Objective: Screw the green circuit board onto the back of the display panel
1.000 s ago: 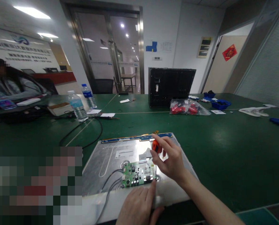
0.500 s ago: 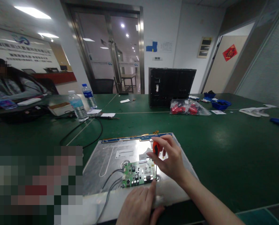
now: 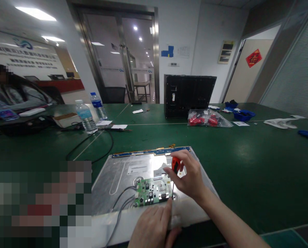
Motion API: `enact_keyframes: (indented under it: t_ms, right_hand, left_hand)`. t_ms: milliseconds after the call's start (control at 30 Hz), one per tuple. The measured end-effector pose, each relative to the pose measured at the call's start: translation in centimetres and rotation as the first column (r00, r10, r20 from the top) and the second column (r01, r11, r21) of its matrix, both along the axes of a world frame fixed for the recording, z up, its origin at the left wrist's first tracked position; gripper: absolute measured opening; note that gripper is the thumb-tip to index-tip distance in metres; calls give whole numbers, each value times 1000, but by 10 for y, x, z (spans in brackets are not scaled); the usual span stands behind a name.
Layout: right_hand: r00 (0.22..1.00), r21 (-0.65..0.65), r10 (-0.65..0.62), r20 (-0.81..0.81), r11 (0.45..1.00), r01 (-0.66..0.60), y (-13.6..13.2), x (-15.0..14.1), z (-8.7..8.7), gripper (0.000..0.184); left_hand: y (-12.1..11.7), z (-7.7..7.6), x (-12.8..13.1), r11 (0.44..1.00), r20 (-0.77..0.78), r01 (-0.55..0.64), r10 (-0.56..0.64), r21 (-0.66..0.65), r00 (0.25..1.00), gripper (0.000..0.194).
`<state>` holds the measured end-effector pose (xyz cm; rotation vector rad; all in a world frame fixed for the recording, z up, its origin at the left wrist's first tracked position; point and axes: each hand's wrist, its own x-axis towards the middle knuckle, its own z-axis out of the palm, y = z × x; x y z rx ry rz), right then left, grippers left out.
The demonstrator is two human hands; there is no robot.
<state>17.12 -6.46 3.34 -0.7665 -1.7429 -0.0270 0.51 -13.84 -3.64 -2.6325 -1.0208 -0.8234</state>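
Note:
A screwdriver with a red-and-black handle (image 3: 176, 165) is pinched between the thumb and fingers of my right hand (image 3: 191, 174). Its thin shaft points down to the right front corner of a green circuit board (image 3: 154, 188). My left hand (image 3: 154, 225) rests palm down just in front of the board, index finger stretched to that corner beside the screwdriver tip, thumb apart; it holds nothing I can see. The board lies on the metal back of a flat display panel (image 3: 111, 175), with dark cables (image 3: 122, 206) running from its left side. The tip's exact contact is too small to tell.
Behind the panel stands a black monitor casing (image 3: 190, 93), with a plastic bag of red items (image 3: 209, 119) before it. Water bottles (image 3: 86, 117), a black cable (image 3: 112, 141) and papers are to the left. Blue trays (image 3: 243, 115) lie far right. A person (image 3: 16, 86) sits far left.
The screwdriver handle has tilted slightly to the right, and my right hand's fingers have shifted a little with it. My left hand stays in place.

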Motion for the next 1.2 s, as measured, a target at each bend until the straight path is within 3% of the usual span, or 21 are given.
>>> enact_keyframes:
  t_ms: [367,567,933,1200]
  right_hand:
    - [1000,-19,-2,-9,1000,2,0,-1,-3,33]
    - [1000,4,31,-5,1000,-31,-1,0,0,20]
    - [999,36,-31,24,999,30,0,-1,0,42]
    - [999,17,-18,-49,1000,19,0,-2,-3,29]
  left_hand:
    - [-1,-5,-2,999,-7,15,-15,-31,1000,37]
    - [-1,-2,-2,1000,17,4,-4,-19,1000,37]
    - [-1,-2,-1,1000,6,0,0,-17,1000,35]
    - [-2,-6,-2,1000,6,4,-4,-28,1000,35]
